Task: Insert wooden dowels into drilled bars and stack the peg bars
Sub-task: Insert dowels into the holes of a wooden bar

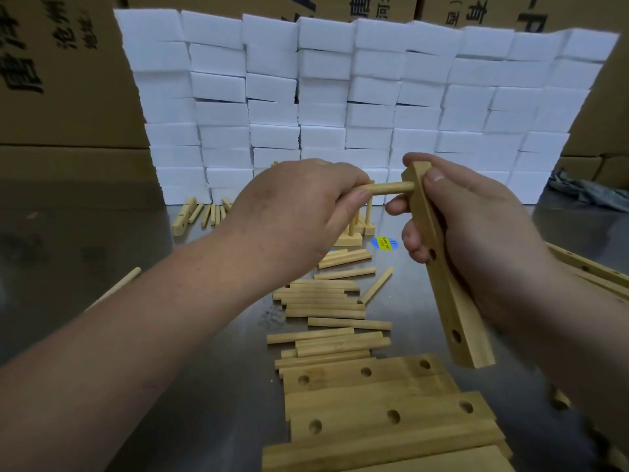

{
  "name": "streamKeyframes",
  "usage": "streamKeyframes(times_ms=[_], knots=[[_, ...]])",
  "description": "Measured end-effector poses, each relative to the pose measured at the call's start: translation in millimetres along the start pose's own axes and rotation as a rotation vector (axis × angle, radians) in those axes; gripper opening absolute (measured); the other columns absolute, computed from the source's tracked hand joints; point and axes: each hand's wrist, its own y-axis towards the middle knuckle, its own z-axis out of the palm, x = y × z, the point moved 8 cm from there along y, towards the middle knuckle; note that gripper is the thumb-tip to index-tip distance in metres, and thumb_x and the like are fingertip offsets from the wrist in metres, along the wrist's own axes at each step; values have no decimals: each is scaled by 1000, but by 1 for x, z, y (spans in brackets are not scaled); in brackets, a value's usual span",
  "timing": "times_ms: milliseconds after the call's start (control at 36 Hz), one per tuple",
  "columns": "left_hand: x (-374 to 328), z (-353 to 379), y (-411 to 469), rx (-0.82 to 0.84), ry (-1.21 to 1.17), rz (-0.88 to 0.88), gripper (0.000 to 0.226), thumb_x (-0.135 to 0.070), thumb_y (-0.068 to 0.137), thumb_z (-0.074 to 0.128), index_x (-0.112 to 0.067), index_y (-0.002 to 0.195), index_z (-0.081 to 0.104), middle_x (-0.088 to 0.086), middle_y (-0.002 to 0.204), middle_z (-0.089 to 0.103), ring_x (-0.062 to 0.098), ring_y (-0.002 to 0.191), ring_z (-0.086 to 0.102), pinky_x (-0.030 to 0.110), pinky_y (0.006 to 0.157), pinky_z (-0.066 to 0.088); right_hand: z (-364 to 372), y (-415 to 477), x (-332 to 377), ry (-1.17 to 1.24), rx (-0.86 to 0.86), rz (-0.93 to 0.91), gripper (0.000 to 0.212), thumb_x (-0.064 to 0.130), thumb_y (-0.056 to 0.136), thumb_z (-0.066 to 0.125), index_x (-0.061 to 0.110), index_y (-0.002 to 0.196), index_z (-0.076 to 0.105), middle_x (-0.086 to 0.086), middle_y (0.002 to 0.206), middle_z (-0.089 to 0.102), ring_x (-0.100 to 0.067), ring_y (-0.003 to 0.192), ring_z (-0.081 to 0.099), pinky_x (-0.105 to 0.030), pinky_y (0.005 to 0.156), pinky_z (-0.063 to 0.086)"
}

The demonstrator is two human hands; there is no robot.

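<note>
So the person's right hand (476, 233) is wrapped around a drilled bar (442, 284), holding it up off the table and tilted, top end away, bottom end toward them. Thumb's on the near face up top, fingers curl round the far side. You can see two open holes on the lower half of it. The left hand (299, 216) is pinching a dowel (384, 189) between thumb and curled fingers, and the dowel's other end is sitting in the top hole of the bar, sticking out sideways. Can't tell how deep it goes in. Down on the metal table (204, 335) right under the hands there's a messy pile of loose dowels (326, 308), and closer to the person a bunch of flat drilled bars (374, 403) lying side by side, holes up. Behind the left hand, partly hidden, a few finished peg bars (354, 233) stand with pegs pointing up, next to a blue and yellow sticker (384, 242). One stray dowel (119, 287) lies off on the left, more bars (592, 270) on the right edge. At the back there's a wall of white foam blocks (340, 97) with cardboard boxes (61, 80) behind.
</note>
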Motion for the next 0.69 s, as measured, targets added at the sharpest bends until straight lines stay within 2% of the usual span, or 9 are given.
streamKeyframes(times_ms=[139,306,417,472,500,528,583,639,694], knots=[[3,3,-3,20,-79,-66,31,-33,93,41,-16,91,66,-1,64,56,14,64,48,31,61,37,2,0,-9,8,17,19,25,19,101,35,21,110,58,1,61,63,-13,40,47,-18,38,37],[11,5,-5,36,-307,-263,26,-32,93,47,-22,79,67,4,56,53,13,63,50,25,56,38,3,-2,-7,-13,28,-23,25,18,101,33,25,106,57,2,62,63,-12,41,47,-19,38,38],[19,11,-10,73,-408,-409,28,-37,92,49,-26,72,66,7,75,64,18,59,56,24,46,38,4,-2,-14,-68,34,-15,27,19,101,33,30,101,57,3,63,64,-11,41,48,-19,40,39],[23,13,-12,82,-425,-469,30,-40,91,50,-27,71,68,8,81,69,15,60,54,21,50,38,6,-2,-16,-70,36,-15,26,19,101,34,30,102,57,4,63,64,-12,40,48,-19,40,39],[25,13,-12,81,-437,-489,30,-40,91,51,-27,70,69,8,75,67,14,59,52,21,53,38,6,-1,-16,-73,37,-19,26,18,101,34,31,103,56,4,63,64,-12,41,49,-19,40,39],[26,12,-12,79,-450,-501,30,-41,90,52,-28,69,69,8,69,63,14,58,50,22,54,37,7,-1,-15,-79,39,-26,25,19,101,34,31,105,56,4,64,65,-11,41,50,-19,40,40],[27,8,-10,65,-450,-504,30,-42,89,52,-29,68,69,14,74,64,14,59,49,23,55,37,8,-1,-12,-88,43,-35,27,22,100,37,30,119,53,5,68,68,-10,44,54,-18,42,43],[28,1,-8,37,-407,-489,30,-43,89,52,-30,67,68,12,76,65,9,51,46,20,47,36,8,0,-11,-79,56,-19,37,26,99,41,28,135,45,4,78,70,-10,48,57,-19,45,47],[30,-6,-6,-6,-371,-480,30,-44,89,52,-30,67,67,2,63,62,6,40,40,18,39,32,10,-1,-13,-75,78,0,45,29,98,42,29,143,34,4,83,71,-12,51,59,-22,46,48]])
